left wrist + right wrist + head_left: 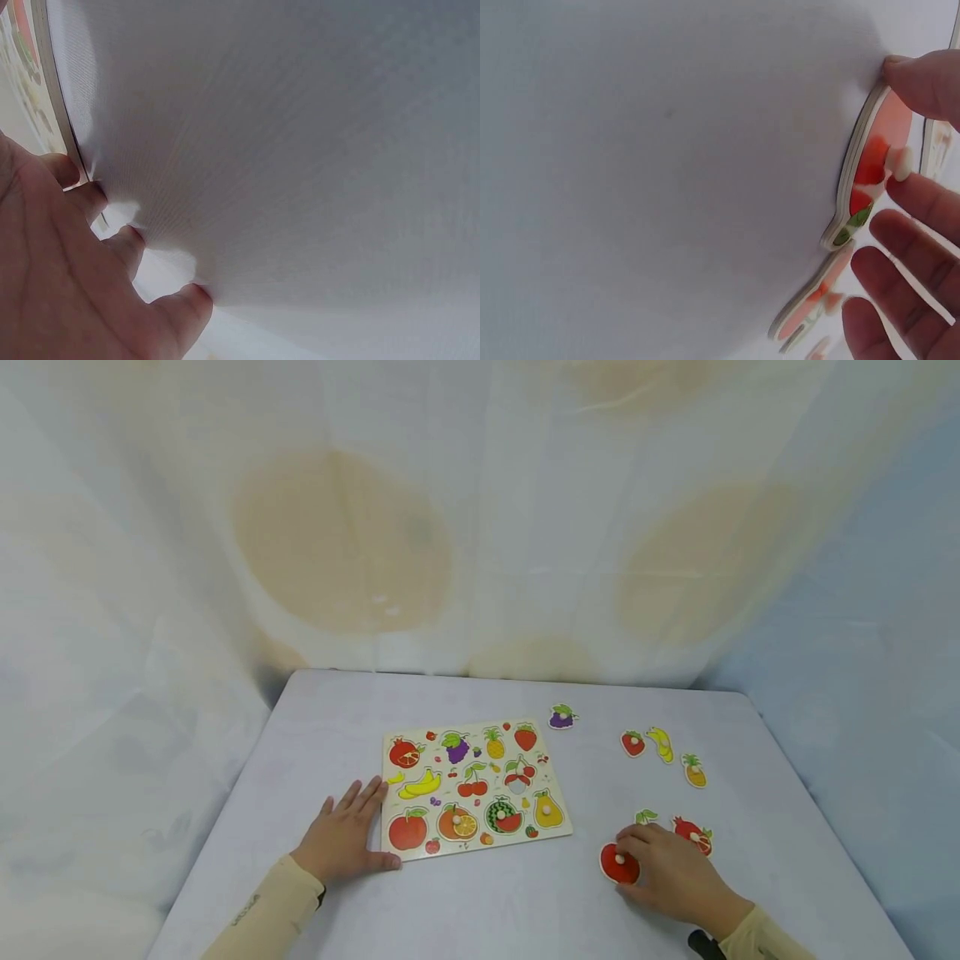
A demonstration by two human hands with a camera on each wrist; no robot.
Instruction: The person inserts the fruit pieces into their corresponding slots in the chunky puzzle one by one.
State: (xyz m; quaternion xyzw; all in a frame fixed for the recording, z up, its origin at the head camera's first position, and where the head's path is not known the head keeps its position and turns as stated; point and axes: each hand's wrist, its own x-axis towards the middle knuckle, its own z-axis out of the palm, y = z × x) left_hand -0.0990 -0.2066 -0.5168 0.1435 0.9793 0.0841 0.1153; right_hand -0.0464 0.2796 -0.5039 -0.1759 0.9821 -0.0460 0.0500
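On the white desk (510,918), the left hand (345,837) lies spread at the left edge of the puzzle board (480,735). Off its near-right corner, the right hand (667,872) spans the red apple piece (618,871); whether pinching, I can't tell. It looks light, stiff, best lifted by its knob (619,859).

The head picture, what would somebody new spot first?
Probably the colourful fruit board, a little left of the middle of the white table, with the left hand at its left edge. Next, the round red piece, touched by the right hand, to the board's right. Beyond that hand, a yellow banana piece stands out between a strawberry piece and a pineapple piece.
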